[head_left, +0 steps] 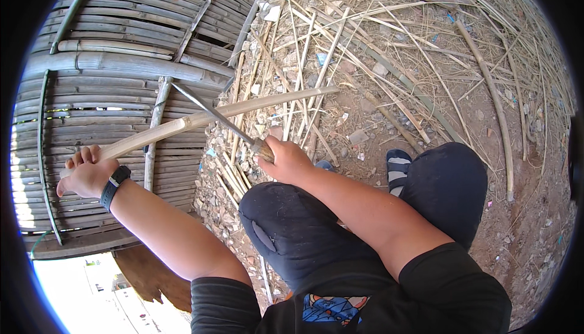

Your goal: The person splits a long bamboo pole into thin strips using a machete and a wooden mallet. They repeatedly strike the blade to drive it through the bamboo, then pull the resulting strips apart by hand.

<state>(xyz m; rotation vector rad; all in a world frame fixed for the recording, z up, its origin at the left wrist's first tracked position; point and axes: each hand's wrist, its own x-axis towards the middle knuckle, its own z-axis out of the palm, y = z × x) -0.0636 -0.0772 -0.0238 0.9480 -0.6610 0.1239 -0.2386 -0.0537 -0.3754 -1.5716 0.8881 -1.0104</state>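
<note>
A long, pale split bamboo pole (pixel 167 130) slants across the view, its near left end gripped in my left hand (pixel 91 173), which wears a dark watch on the wrist. The pole's other end reaches out to the right over the ground litter. In my right hand (pixel 286 161) is a knife (pixel 210 110) with a wooden handle, fingers wrapped round it. The long narrow blade points up and left and crosses the pole near its middle; whether it touches the pole I cannot tell.
A bamboo slat wall (pixel 115 97) rises along the left. Loose bamboo strips (pixel 331 51) and stones cover the ground ahead, with a thicker stick (pixel 496 109) lying at the right. My bent knees (pixel 292 230) and a sandalled foot (pixel 398 168) are below my arms.
</note>
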